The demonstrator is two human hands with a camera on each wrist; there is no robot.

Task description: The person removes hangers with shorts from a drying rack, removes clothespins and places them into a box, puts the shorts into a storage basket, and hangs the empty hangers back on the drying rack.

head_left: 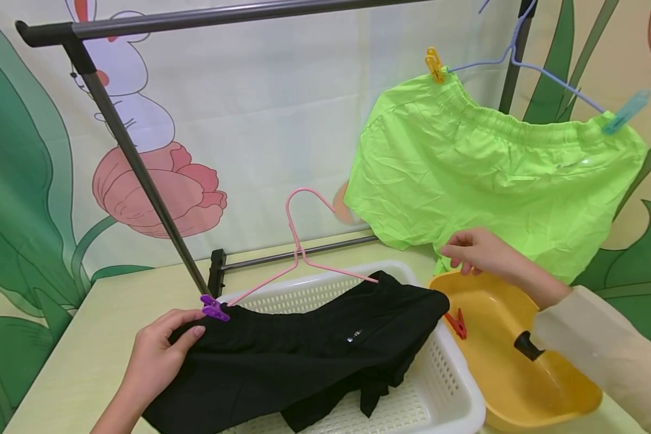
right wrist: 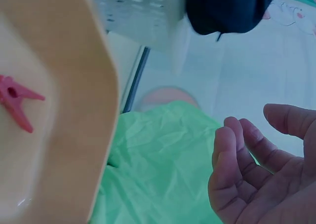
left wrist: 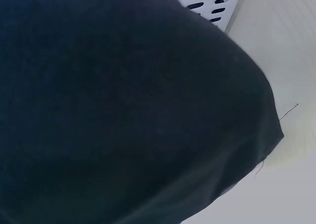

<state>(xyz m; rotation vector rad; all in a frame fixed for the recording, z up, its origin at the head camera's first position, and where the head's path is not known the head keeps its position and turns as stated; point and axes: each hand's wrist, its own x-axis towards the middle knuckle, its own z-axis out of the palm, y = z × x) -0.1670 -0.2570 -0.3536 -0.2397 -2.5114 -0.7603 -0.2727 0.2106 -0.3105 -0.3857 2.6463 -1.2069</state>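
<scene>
My left hand [head_left: 160, 349] pinches the left end of a pair of black shorts [head_left: 282, 361], thumb in front and fingers behind the waistband. A purple clothespin [head_left: 214, 307] clips the waistband to a pink hanger [head_left: 298, 250] right by those fingertips. At the other end the hanger's arm meets the waistband with no clothespin showing there. In the left wrist view the black cloth [left wrist: 128, 105] fills most of the frame and hides the hand. My right hand [head_left: 483, 256] is held over the yellow basin's far rim with fingers loosely bent and nothing between them; the right wrist view shows its bare palm [right wrist: 281, 184].
A white perforated basket [head_left: 466, 392] stands under the shorts. Beside it, the yellow basin [head_left: 521, 386] holds a red clothespin [head_left: 458, 324] and a black object [head_left: 528, 346]. Lime-green shorts [head_left: 493, 163] hang from a blue hanger [head_left: 548, 75] with yellow and teal clothespins. A dark rack [head_left: 135, 163] frames the back.
</scene>
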